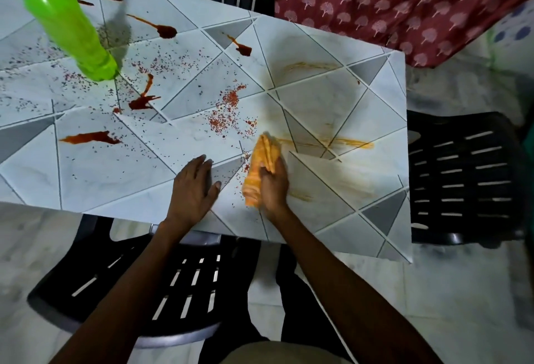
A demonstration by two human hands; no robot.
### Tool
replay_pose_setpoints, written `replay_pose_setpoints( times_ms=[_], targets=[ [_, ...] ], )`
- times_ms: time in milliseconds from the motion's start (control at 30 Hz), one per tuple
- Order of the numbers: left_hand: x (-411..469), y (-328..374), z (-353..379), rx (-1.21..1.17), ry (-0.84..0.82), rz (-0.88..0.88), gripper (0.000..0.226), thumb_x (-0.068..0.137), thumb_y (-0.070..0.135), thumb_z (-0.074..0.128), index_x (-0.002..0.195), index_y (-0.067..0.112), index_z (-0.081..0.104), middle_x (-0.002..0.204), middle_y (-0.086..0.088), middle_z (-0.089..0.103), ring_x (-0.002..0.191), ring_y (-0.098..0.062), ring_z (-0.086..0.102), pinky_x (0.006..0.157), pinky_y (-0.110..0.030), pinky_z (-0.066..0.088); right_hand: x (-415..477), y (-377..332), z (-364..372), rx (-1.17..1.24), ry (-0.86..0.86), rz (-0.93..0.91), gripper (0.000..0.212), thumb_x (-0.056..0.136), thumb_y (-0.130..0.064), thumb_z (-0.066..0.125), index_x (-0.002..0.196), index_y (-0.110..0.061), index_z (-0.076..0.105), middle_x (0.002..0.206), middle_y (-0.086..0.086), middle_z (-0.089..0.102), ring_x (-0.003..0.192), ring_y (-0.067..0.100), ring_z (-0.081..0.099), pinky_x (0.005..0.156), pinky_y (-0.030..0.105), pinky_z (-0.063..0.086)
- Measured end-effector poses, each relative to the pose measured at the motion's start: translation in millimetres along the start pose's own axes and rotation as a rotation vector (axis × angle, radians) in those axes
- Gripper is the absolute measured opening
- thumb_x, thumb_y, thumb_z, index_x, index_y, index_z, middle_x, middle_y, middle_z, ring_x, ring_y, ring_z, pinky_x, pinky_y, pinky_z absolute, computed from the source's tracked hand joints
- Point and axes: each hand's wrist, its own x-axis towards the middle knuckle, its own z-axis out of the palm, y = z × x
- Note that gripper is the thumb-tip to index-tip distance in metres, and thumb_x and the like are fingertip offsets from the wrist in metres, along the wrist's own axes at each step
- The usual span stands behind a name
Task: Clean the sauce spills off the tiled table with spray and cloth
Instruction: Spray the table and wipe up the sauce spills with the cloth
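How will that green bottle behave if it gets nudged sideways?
The green bottle stands tall on a narrow base, so it probably tips before it slides. Its body is round, so it likely rolls once down. The opaque plastic hides the fill, so weight is a guess; it is probably not fragile.

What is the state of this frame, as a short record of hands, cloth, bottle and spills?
left hand: open, flat on the tiled table
right hand: grips the orange cloth against the table
green bottle: stands on the table's far left
sauce spills: several dark red, unwiped, left half
smears: orange streaks right of the cloth
red specks: scattered mid-table
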Motion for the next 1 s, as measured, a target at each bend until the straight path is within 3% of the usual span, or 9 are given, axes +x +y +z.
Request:
replay_pose_setpoints(
  times_ms=[100, 200, 300, 433, 467, 600, 767, 900, 1000],
  targets=[
    [-2, -7, -5, -0.018, 0.008, 0.022, 0.060, 0.095, 0.045, 0.052, 0.139, 0.004, 0.049, 0.145, -0.016, 0.048, 0.131, -0.032, 0.047, 0.107, -0.042, 0.042, 7, -30, 41, 0.113, -0.082, 0.008, 0.046, 0.101, -0.006, 0.053, 0.146, -0.011, 0.047, 0.135, 0.004, 0.055, 0.120, 0.017, 0.052, 0.099, 0.026, 0.043],
    [0, -6, -11, -0.038, -0.001, 0.017, 0.058, 0.095, 0.042, 0.053, 0.137, 0.002, 0.052, 0.140, -0.018, 0.052, 0.128, -0.033, 0.051, 0.105, -0.041, 0.045, 16, -43, 51, 0.151, -0.123, 0.015, 0.048, 0.101, -0.009, 0.054, 0.148, -0.014, 0.046, 0.142, 0.008, 0.055, 0.129, 0.028, 0.053, 0.109, 0.042, 0.044],
    [-1, -1, -17, -0.054, -0.018, 0.001, 0.054, 0.095, 0.038, 0.051, 0.133, 0.000, 0.055, 0.134, -0.020, 0.057, 0.122, -0.036, 0.054, 0.102, -0.041, 0.047, 20, -33, 25, 0.176, -0.115, -0.002, 0.049, 0.098, -0.014, 0.059, 0.145, -0.020, 0.049, 0.141, 0.012, 0.057, 0.124, 0.034, 0.058, 0.103, 0.054, 0.049],
    [-3, 6, -26, -0.049, -0.048, 0.051, 0.051, 0.094, 0.031, 0.042, 0.129, -0.001, 0.059, 0.130, -0.020, 0.061, 0.117, -0.037, 0.059, 0.101, -0.038, 0.047, 3, -8, -52, 0.224, -0.025, -0.029, 0.039, 0.089, -0.026, 0.066, 0.126, -0.032, 0.058, 0.126, 0.009, 0.066, 0.109, 0.035, 0.066, 0.092, 0.060, 0.055],
    [-3, 10, -29, -0.053, -0.052, 0.055, 0.051, 0.093, 0.031, 0.041, 0.128, 0.000, 0.060, 0.130, -0.019, 0.062, 0.117, -0.036, 0.059, 0.102, -0.037, 0.046, -1, 5, -74, 0.206, 0.021, -0.027, 0.041, 0.087, -0.032, 0.069, 0.127, -0.031, 0.059, 0.125, 0.008, 0.066, 0.109, 0.034, 0.066, 0.093, 0.060, 0.054],
    [-3, 16, -33, -0.072, -0.033, 0.024, 0.055, 0.090, 0.035, 0.036, 0.127, 0.005, 0.064, 0.131, -0.014, 0.064, 0.119, -0.031, 0.059, 0.104, -0.034, 0.045, -22, 63, -142, 0.136, 0.113, 0.020, 0.088, 0.067, -0.071, 0.074, 0.143, -0.032, 0.051, 0.135, 0.004, 0.063, 0.117, 0.030, 0.064, 0.096, 0.059, 0.053],
    [-6, 17, -37, -0.006, -0.081, 0.014, 0.056, 0.092, 0.037, 0.036, 0.128, 0.005, 0.063, 0.132, -0.015, 0.063, 0.118, -0.034, 0.060, 0.101, -0.037, 0.047, -48, 95, -131, 0.110, 0.128, 0.103, 0.078, 0.072, -0.056, 0.066, 0.142, -0.026, 0.050, 0.131, 0.006, 0.064, 0.114, 0.032, 0.064, 0.098, 0.057, 0.052],
    [-8, 11, -43, 0.023, -0.088, 0.089, 0.044, 0.091, 0.023, 0.053, 0.129, 0.002, 0.062, 0.133, -0.016, 0.062, 0.119, -0.033, 0.060, 0.099, -0.040, 0.052, -61, 79, -67, 0.052, 0.117, 0.073, 0.055, 0.093, -0.014, 0.066, 0.145, -0.013, 0.048, 0.138, 0.011, 0.059, 0.125, 0.032, 0.057, 0.106, 0.042, 0.045],
    [-4, -12, -46, 0.047, -0.060, 0.096, 0.045, 0.086, 0.019, 0.066, 0.126, -0.002, 0.062, 0.131, -0.019, 0.061, 0.118, -0.033, 0.060, 0.092, -0.043, 0.056, -62, 63, -12, 0.088, 0.074, 0.069, 0.057, 0.095, -0.004, 0.061, 0.149, -0.010, 0.043, 0.143, 0.011, 0.056, 0.127, 0.028, 0.055, 0.106, 0.031, 0.041]
  ],
)
